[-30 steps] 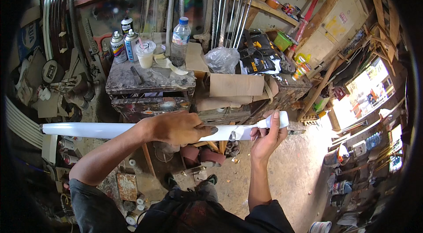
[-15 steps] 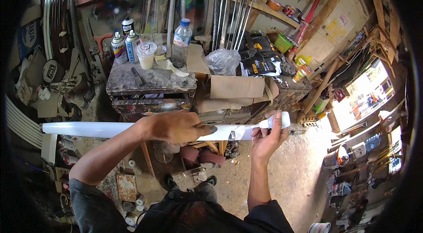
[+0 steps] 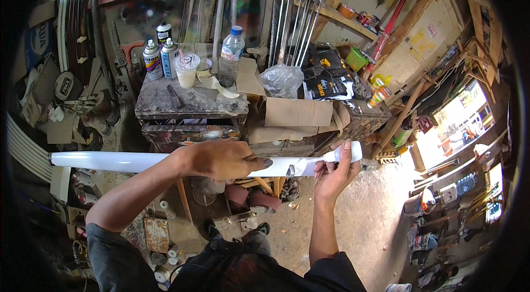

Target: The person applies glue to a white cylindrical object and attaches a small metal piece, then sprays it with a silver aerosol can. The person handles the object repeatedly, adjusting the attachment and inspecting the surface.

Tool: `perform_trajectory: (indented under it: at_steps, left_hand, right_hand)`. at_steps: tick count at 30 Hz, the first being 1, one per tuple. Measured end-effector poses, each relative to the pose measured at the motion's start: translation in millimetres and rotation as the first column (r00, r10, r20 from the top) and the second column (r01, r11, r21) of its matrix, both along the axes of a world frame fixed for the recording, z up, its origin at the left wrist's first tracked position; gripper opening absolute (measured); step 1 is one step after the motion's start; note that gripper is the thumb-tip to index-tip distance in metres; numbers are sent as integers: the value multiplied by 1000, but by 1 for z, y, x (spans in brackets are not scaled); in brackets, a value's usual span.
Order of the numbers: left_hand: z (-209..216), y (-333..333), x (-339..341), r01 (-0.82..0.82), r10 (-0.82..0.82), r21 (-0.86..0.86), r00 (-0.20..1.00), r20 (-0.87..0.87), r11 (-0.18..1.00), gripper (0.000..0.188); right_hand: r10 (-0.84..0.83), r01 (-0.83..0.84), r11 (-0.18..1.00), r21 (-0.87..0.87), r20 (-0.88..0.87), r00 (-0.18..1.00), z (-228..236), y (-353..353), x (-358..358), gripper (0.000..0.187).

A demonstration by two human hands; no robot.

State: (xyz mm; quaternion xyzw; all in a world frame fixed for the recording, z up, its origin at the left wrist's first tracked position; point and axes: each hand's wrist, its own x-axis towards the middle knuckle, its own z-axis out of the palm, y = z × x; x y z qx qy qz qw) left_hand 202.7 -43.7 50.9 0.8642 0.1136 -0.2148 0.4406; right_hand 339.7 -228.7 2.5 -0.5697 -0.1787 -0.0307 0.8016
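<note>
A long, white, glossy tapered tube lies crosswise in front of me, its narrow capped end far to the left. My left hand is closed over it near the middle, thumb along its surface. Just right of that thumb, a small dark grey metallic patch shows on the tube. My right hand is closed round a small white bottle-like piece at the tube's right end, its narrow tip pointing left. Fingers of the right hand also touch the tube's underside; whether the two white pieces touch is unclear.
Beyond the tube stands a paint-stained workbench with spray cans, a drink cup, a water bottle and cardboard. Several long rods with dark handles lean behind. Sanding material and wood scraps lie below.
Both hands keep nearly the same grip and place on the white pieces. The background has shifted slightly to the right and down with a small head movement.
</note>
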Motion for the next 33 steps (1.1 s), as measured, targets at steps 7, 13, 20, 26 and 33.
perform_trajectory:
  at_steps: [7,13,20,26,33]
  left_hand:
    - [0,-1,1,5,-5,8,1000,-9,1000,54]
    - [1,0,1,15,-14,59,1000,-23,998,55]
    - [-3,5,0,28,-29,64,999,17,998,54]
    - [-30,16,-15,-83,18,249,967,253,965,47]
    - [-39,32,-55,-323,292,17,875,385,946,55]
  right_hand:
    - [9,-9,1000,19,2,1000,-2,-2,1,37]
    - [1,7,994,108,-70,998,-1,-2,2,39]
    - [76,-59,990,125,-135,988,3,0,3,39]
    - [348,-205,845,493,-218,912,-5,-6,7,36]
    - [256,-155,865,478,-154,954,-45,-25,-38,43]
